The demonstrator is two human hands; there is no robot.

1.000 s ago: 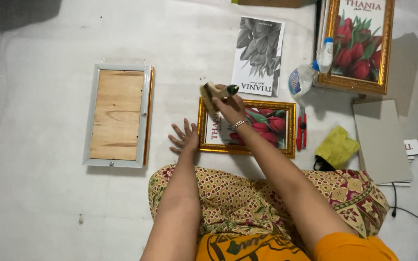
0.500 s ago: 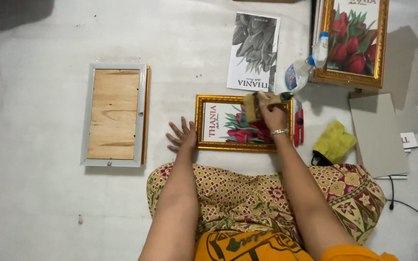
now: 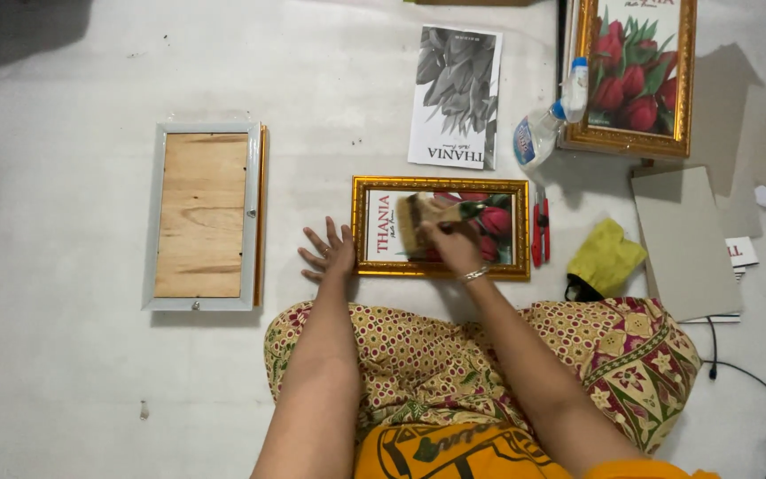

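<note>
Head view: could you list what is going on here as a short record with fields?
Setting: pale floor, person seated.
Left hand: fingers spread flat on the floor, touching the left edge of the small gold-framed red tulip picture.
Right hand: holds a tan cloth pad on the picture's glass.
Right of frame: red cutter, yellow cloth, clear spray bottle.
Left: grey frame with wooden back.

Small gold frame (image 3: pixel 441 184) with red tulip print lay flat on pale floor (image 3: pixel 64 381). Left hand (image 3: pixel 330 253) rested fingers spread at frame's left edge. Right hand (image 3: pixel 449 239) pressed brush (image 3: pixel 418 217) onto glass. Red cutter (image 3: pixel 539 235) just right of frame, yellow cloth (image 3: pixel 606 257) beyond. Spray bottle (image 3: pixel 547 124) above. Silver frame (image 3: pixel 201 217) lay face down, well left.
</note>
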